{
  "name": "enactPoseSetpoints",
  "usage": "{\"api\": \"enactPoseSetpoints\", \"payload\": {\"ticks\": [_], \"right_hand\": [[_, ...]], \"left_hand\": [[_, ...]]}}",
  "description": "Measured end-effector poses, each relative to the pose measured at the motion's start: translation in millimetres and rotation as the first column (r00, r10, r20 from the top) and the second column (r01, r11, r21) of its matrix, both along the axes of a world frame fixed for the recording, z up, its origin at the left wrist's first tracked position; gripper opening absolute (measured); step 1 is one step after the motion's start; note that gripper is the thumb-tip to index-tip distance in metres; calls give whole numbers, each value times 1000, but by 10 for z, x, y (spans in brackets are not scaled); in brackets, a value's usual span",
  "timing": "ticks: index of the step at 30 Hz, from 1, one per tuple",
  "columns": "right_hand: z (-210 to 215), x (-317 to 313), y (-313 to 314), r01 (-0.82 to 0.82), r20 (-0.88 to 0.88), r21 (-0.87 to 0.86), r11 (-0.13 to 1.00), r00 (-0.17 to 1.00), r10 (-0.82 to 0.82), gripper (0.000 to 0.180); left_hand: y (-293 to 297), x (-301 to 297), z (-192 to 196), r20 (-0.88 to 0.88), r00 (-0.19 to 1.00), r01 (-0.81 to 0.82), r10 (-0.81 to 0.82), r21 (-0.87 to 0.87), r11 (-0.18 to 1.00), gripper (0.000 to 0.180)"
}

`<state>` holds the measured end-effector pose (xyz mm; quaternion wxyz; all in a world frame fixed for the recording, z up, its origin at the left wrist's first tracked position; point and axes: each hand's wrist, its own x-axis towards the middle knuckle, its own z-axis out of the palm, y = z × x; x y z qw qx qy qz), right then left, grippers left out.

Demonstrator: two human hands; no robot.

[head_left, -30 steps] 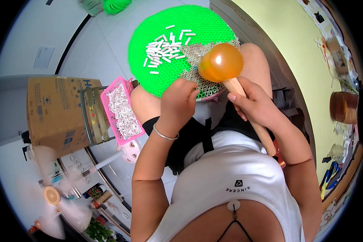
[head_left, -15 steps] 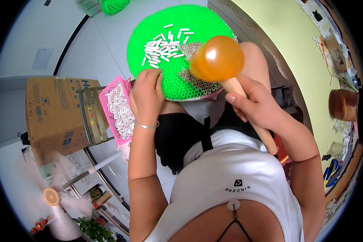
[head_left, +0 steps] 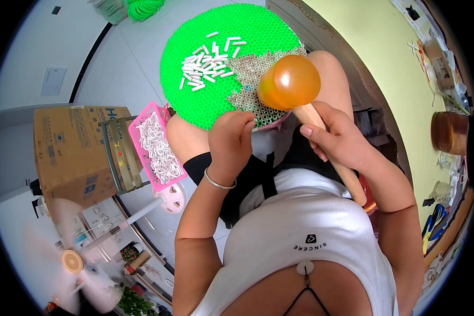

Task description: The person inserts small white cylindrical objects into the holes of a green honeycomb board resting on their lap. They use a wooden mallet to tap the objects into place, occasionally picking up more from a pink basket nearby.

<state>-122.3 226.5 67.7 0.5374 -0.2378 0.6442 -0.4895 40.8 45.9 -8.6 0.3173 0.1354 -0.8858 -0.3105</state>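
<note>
Across my lap lies a round green honeycomb-patterned board (head_left: 195,31). A loose pile of short white tubes (head_left: 200,68) lies on it, and upright tubes (head_left: 253,68) fill many cells on its right side. My right hand (head_left: 334,131) grips the wooden handle of a mallet with an orange translucent head (head_left: 289,83), held above the board's right part and hiding some cells. At the board's near edge, my left hand (head_left: 231,137) is closed in a pinch, a small white tube end showing at its fingertips.
A pink basket (head_left: 180,176) of white tubes stands left of my leg, before a folding chair (head_left: 122,158) and a cardboard box (head_left: 71,150). A fan (head_left: 72,261) spins at lower left. A pale yellow table (head_left: 368,47) with items along it runs down the right.
My left hand has moved right along the board's near edge, toward the upright tubes. The mallet head has shifted slightly right and down, uncovering more upright tubes.
</note>
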Motion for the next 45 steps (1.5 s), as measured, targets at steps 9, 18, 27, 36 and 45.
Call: {"api": "enactPoseSetpoints", "payload": {"ticks": [9, 18, 27, 36, 45], "right_hand": [[238, 86, 14, -173, -257, -121, 977, 957, 138, 33], [126, 101, -147, -275, -360, 60, 960, 890, 278, 37], [39, -34, -8, 11, -16, -3, 1000, 1000, -12, 27], [-52, -46, 0, 1, -8, 14, 1000, 1000, -1, 30], [-44, -19, -3, 4, -25, 3, 1000, 1000, -4, 30]], "left_hand": [[-438, 20, 245, 67, 981, -167, 183, -191, 967, 25], [-853, -8, 74, 239, 944, -100, 229, -454, 886, 20], [-876, -18, 39, 181, 934, -228, 307, -361, 904, 18], [-94, 90, 242, 65, 997, -53, 28, 418, 907, 15], [13, -21, 149, 81, 995, 60, -50, -129, 990, 14]]}}
